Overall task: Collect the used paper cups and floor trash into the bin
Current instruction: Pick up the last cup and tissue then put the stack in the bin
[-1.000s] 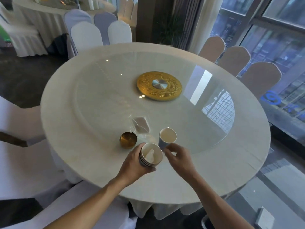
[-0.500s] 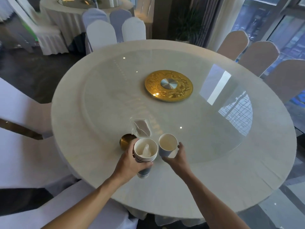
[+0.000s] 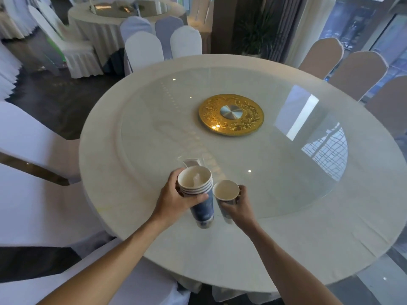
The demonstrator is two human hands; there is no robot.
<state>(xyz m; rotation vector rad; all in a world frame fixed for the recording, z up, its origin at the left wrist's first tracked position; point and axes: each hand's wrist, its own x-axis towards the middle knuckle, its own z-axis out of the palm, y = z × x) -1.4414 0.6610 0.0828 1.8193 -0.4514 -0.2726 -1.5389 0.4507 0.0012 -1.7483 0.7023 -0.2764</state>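
My left hand [image 3: 174, 200] grips a stack of several nested blue-and-white paper cups [image 3: 199, 195], held above the near part of the round table [image 3: 143, 227]; a crumpled bit of paper lies inside the top cup. My right hand [image 3: 239, 209] holds a single paper cup [image 3: 225, 193] of the same kind, lifted right beside the stack, rims almost touching. A clear plastic packet [image 3: 190, 161] lies on the glass just behind the stack. The bin is not in view.
A gold disc [image 3: 231, 115] marks the middle of the glass turntable [image 3: 286, 172]. White-covered chairs [image 3: 141, 49] ring the table, beige ones [image 3: 356, 71] at the far right. Another dressed table [image 3: 125, 16] stands at the back left.
My right hand has closed on the single cup and lifted it off the glass. The stack in my left hand has risen and now hides the small gold dish.
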